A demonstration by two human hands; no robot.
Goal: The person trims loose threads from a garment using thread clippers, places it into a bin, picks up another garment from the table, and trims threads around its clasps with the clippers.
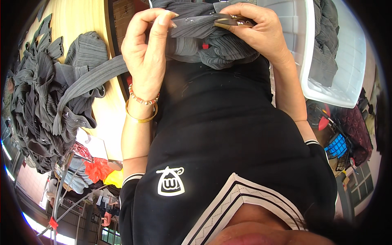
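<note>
On my right stands a translucent white plastic bin (309,77), its walls smooth and its rim rounded; a grey garment (325,45) with fine ribs lies crumpled inside it. Between my hands, over my lap, I have the ribbed garment (230,51), dark grey, soft and bunched, with small shiny dots along a flat band. My left grip (147,61) is narrow, thumb and fingertips pinching the edge of that band. My right grip (261,34) is closed around a small dark tool (234,21), pointed and apparently thread snips, its tips right by the band. To my left, a pale wood-grained surface (83,16) carries a loose heap (41,90) of dark grey ribbed clothing, all folds and twists; a long ribbed strip (92,81) curves from it to behind my left wrist.
</note>
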